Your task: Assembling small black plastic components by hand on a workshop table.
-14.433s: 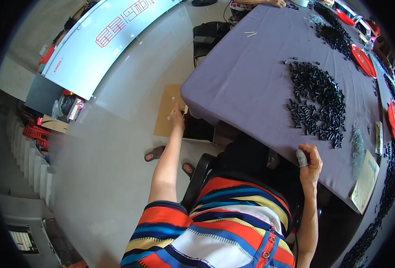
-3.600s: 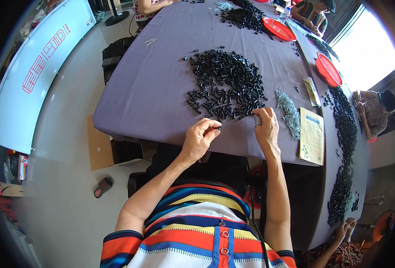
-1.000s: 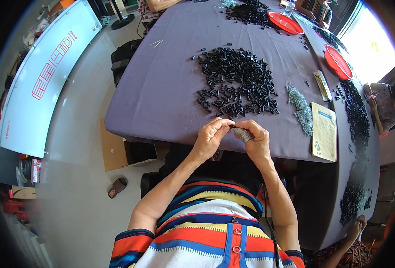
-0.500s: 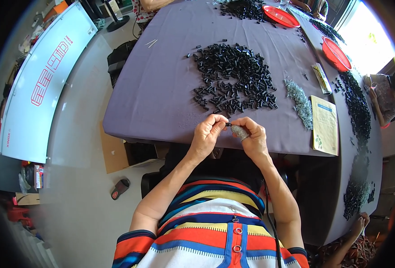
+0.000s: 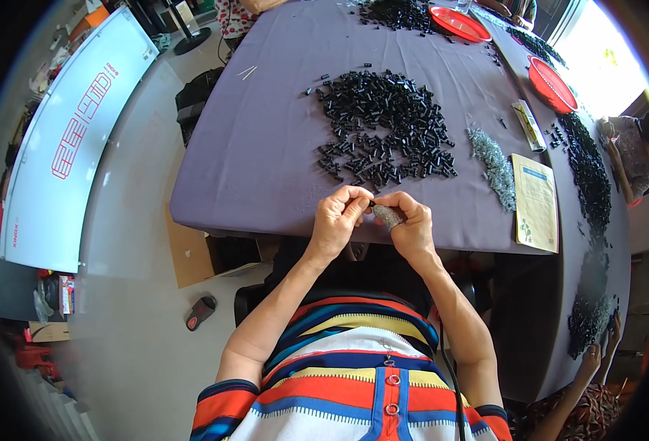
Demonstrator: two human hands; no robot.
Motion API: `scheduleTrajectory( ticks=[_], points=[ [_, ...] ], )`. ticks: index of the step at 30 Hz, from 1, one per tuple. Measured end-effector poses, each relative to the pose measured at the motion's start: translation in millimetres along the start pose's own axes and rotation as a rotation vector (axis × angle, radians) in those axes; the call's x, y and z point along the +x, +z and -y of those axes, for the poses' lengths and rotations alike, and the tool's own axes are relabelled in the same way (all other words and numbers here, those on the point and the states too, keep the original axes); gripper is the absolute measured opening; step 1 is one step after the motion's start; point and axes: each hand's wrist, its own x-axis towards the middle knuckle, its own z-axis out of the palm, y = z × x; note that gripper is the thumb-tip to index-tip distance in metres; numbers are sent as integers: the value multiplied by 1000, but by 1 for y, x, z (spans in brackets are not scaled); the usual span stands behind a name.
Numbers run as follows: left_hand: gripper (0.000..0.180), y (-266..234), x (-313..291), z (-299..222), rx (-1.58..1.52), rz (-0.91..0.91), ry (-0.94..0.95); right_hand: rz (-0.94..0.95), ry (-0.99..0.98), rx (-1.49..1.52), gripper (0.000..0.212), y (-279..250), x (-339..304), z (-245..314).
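Note:
My left hand (image 5: pixel 333 224) pinches a small black cylindrical piece (image 5: pixel 371 204) between thumb and fingertips, just over the near edge of the table. Facing it, my right hand (image 5: pixel 415 226) is closed around a greyish, grainy clump (image 5: pixel 388 215) that looks like small clear bits. Its fingertips meet the black piece; whether they hold a single bit there is too small to tell. Beyond my hands spreads a large pile of the same black pieces (image 5: pixel 390 121). To its right lies a smaller heap of small clear pieces (image 5: pixel 493 165).
A yellowish envelope (image 5: pixel 536 206) lies at the table's right, with a small packet (image 5: pixel 530 126) behind it. Red trays (image 5: pixel 459 26) and more black piles stand farther off. Co-workers' hands (image 5: pixel 592 360) show at the right. An open cardboard box (image 5: pixel 192 246) sits on the floor.
My hands have drawn slightly closer together, and the black piece now shows less between the fingertips. At the lower right, a co-worker's second hand has come into view by a pile.

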Motion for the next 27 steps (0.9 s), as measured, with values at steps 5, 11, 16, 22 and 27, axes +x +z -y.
scheduleTrajectory(
  ticks=[5, 11, 16, 22, 27],
  points=[
    [12, 1, 0, 3, -133, -33, -38, -56, 51, 149, 19, 5, -3, -8],
    [16, 6, -6, 4, -291, 27, -85, -57, 21, 229, 18, 5, -8, -13],
    [21, 1, -2, 9, -343, 30, -137, -12, -228, -101, 23, 0, -7, -3],
    [33, 13, -6, -6, -436, 21, -109, 121, -285, -206, 48, -4, -1, 7],
    [34, 9, -2, -2, -423, 63, -161, 98, -260, -136, 43, -5, -1, -3]
  ],
)
